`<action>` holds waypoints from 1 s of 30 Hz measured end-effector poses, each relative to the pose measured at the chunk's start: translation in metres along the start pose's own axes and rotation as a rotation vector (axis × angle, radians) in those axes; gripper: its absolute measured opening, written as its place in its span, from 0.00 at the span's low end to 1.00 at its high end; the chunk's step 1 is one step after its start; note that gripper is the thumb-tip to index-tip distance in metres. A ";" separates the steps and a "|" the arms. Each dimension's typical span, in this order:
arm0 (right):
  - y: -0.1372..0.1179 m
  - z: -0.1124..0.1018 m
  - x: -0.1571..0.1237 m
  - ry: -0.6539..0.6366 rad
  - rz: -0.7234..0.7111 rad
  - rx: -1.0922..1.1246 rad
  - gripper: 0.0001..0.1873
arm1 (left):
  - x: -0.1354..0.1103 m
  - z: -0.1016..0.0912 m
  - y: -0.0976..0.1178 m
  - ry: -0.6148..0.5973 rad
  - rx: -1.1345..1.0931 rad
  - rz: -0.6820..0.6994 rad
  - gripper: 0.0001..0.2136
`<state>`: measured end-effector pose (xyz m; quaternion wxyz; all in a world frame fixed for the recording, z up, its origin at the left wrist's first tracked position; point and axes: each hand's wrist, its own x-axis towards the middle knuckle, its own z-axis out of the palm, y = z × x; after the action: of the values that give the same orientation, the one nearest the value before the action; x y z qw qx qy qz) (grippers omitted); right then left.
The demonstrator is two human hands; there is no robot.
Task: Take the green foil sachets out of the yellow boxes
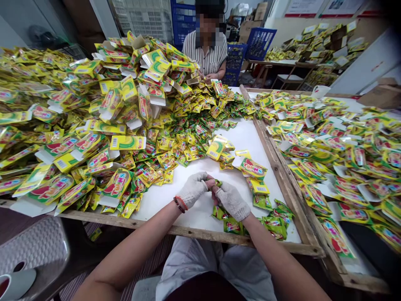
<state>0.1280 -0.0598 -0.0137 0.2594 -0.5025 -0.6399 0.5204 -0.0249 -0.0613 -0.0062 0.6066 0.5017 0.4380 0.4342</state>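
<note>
My left hand [192,191], in a white fingerless glove, has its fingertips pinched on a small green sachet [218,182]. Against the same sachet press the closed fingers of my right hand [232,201], gloved alike. Fingers cover most of the sachet, so its print cannot be read. Below and beside my right wrist lie several green sachets [275,225] near the table's front edge. Just beyond my hands, an open yellow carton [216,147] rests on loose sachets. Another carton with red and green print [253,168] lies to its right.
A tall heap of yellow cartons and sachets [125,96] fills the left. Wooden rails [275,167] edge the white table [188,205] and divide it from more filled cartons [313,146]. A person [205,50] sits opposite. A cup [19,284] stands on a chair at lower left.
</note>
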 end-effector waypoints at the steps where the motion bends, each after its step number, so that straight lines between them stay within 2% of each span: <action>1: 0.000 0.000 0.000 0.005 0.044 -0.004 0.15 | -0.001 0.000 0.001 0.040 0.049 0.012 0.08; 5: -0.002 0.000 -0.001 -0.007 0.159 0.101 0.12 | -0.005 0.002 0.005 0.229 0.305 0.139 0.04; 7: -0.003 -0.002 -0.003 -0.038 0.157 0.206 0.13 | -0.004 0.002 0.004 0.264 0.291 0.164 0.03; 11: -0.008 -0.007 -0.011 -0.134 0.121 0.443 0.15 | 0.001 -0.001 0.001 0.271 -0.119 0.022 0.09; 14: -0.008 -0.007 -0.014 -0.176 0.092 0.500 0.14 | 0.002 -0.003 0.002 0.223 -0.394 -0.063 0.14; 18: -0.003 -0.005 -0.012 -0.123 0.119 0.540 0.15 | -0.001 -0.006 0.003 0.147 -0.572 -0.106 0.17; 22: 0.002 -0.004 -0.008 -0.021 0.105 0.459 0.16 | -0.003 -0.010 -0.002 -0.054 -0.503 -0.309 0.16; 27: 0.006 -0.005 -0.005 0.210 -0.049 0.073 0.15 | -0.003 -0.008 -0.002 0.020 -0.360 -0.255 0.13; 30: 0.009 -0.008 -0.003 0.223 -0.083 0.020 0.14 | -0.003 -0.005 -0.004 0.034 -0.137 -0.250 0.08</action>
<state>0.1390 -0.0601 -0.0186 0.3551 -0.5279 -0.6221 0.4564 -0.0307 -0.0640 -0.0108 0.6813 0.3930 0.4767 0.3927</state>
